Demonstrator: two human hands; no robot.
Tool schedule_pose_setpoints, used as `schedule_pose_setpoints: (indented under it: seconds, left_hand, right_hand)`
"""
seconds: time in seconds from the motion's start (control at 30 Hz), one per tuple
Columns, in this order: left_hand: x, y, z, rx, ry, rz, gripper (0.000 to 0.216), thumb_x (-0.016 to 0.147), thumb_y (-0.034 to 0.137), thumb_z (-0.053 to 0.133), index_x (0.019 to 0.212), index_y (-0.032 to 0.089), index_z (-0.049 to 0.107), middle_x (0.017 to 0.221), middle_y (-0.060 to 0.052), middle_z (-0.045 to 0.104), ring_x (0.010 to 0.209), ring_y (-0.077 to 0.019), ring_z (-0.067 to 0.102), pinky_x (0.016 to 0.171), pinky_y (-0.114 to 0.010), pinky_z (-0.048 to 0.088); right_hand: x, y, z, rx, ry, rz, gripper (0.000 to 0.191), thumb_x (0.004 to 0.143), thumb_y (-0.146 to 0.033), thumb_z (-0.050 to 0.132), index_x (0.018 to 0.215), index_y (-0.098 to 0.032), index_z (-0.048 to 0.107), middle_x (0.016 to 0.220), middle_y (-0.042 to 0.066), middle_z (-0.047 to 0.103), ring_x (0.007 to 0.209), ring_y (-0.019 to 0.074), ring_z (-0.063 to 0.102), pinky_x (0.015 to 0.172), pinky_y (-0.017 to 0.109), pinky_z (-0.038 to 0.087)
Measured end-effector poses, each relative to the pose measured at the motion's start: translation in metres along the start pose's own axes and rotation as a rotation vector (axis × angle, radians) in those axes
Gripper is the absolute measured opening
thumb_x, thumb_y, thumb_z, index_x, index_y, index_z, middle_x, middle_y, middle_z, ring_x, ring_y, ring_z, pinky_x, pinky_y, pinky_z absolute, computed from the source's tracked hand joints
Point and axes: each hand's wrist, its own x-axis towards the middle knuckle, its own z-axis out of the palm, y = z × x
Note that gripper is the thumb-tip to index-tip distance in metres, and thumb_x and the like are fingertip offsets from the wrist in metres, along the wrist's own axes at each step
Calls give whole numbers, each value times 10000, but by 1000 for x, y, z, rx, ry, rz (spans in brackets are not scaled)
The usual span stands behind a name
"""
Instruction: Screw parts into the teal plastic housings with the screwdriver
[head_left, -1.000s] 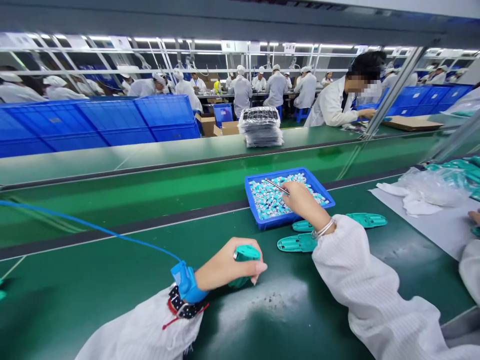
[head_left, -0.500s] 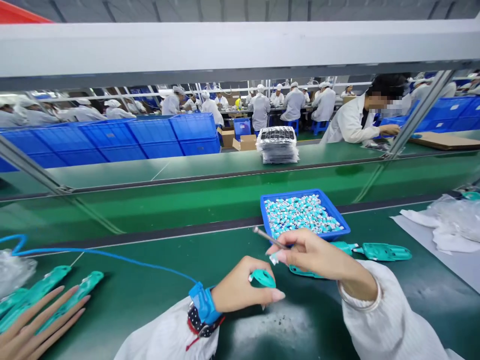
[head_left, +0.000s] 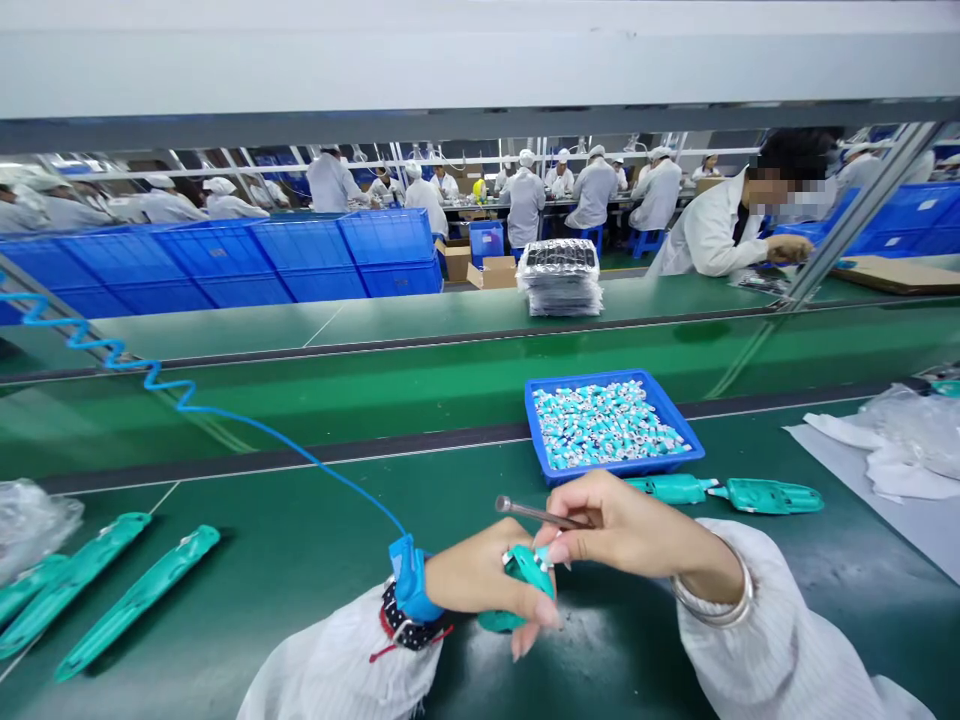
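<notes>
Two bare hands work close together over the green bench in the head view. The left hand is curled shut around a teal moulded plastic part, which lies tilted, its long axis running from the fingertips down toward the bench; its lower end shows below the hand. The right hand pinches a slim metal hand tool between thumb and forefinger, its shaft lying nearly level and its rounded tip pointing left, past the top of the teal part. A small white-and-teal piece sits at the part's upper end, too small to make out. The right fingertips lie just beside it, and whether they touch cannot be told. The right hand is the nearer to the blue plastic tray of small white-and-teal pieces and to the two teal moulded parts beyond it. A blue wrist strap circles the left wrist, its coiled blue cord running away to the left.
</notes>
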Motion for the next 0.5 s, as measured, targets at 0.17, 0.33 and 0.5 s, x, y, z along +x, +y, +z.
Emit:
schedule_pose_setpoints:
  seconds: [0.17,0.33,0.5]
  left_hand:
    - [-5,-1,3,-86,-48,-94,420,599,476,744,572,89,582,465,-9,541,416,-80,510,428,-172,427]
    - [-9,0,3,-52,-53,-119,467,556,525,747,569,90,576,471,-5,543,419,-79,516,422,-172,428]
    - [-4,-13,11,-115,-12,-153,527,522,598,732,580,100,572,465,-7,544,389,-101,508,383,-202,411]
  right_hand:
    - [-8,2,13,-232,81,-80,234,734,-303,672,621,-125,571,546,-45,484,517,50,393,482,178,293]
    - [-18,6,27,-487,172,-212,177,794,-237,602,647,-140,589,530,-51,457,506,49,355,501,199,252]
    - [-12,13,27,-481,157,-171,269,788,-316,605,593,-140,549,508,-46,414,506,60,337,504,207,253]
